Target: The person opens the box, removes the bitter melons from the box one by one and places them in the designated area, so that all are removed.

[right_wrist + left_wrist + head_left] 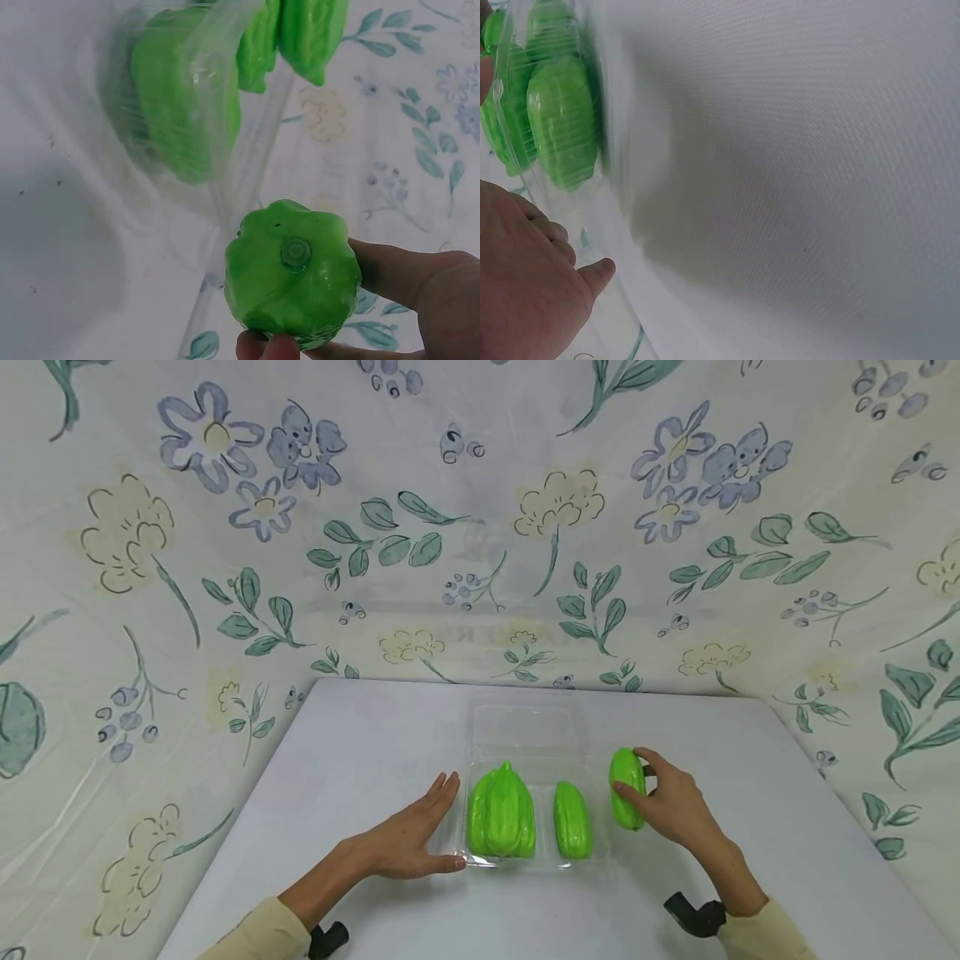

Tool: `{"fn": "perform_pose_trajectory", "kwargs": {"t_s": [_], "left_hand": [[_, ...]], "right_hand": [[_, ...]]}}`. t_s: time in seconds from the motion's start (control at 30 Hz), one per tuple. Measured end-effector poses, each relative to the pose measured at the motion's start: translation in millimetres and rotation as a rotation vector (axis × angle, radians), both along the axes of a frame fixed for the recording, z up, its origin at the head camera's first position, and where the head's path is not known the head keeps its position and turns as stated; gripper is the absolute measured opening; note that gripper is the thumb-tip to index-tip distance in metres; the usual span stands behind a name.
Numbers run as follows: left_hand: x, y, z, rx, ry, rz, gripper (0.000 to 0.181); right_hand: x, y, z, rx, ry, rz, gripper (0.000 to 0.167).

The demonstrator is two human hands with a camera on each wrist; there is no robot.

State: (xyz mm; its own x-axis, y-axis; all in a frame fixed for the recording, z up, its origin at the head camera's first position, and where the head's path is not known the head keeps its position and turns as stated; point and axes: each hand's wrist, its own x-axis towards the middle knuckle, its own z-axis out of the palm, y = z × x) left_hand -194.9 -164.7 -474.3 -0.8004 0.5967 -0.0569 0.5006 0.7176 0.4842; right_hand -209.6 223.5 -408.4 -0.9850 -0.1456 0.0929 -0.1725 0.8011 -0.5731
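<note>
Clear plastic forms the shallow container (544, 827) that I see on the white tabletop (375, 735), with a transparent panel (525, 731) at its far side. Within it, a cluster of green ridged gourds (501, 814) occupies the left part; a single gourd (573, 822) lies apart toward the right. The right hand (671, 802) grips another green gourd (627, 768) between thumb and fingers, just beside the container's right edge. The left hand (408, 843), fingers extended and holding nothing, lies at the left edge; whether it presses the plastic, I cannot tell. Floral sheeting (555, 502) rises behind.
</note>
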Motion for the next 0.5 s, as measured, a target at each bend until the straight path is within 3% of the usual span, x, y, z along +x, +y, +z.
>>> {"fn": "perform_pose_trajectory", "kwargs": {"t_s": [0.5], "left_hand": [[-0.3, -0.3, -2.0, -0.004, 0.027, -0.010, 0.109]], "right_hand": [[-2.5, 19, -24.5, 0.043, -0.081, -0.064, 0.069]]}}
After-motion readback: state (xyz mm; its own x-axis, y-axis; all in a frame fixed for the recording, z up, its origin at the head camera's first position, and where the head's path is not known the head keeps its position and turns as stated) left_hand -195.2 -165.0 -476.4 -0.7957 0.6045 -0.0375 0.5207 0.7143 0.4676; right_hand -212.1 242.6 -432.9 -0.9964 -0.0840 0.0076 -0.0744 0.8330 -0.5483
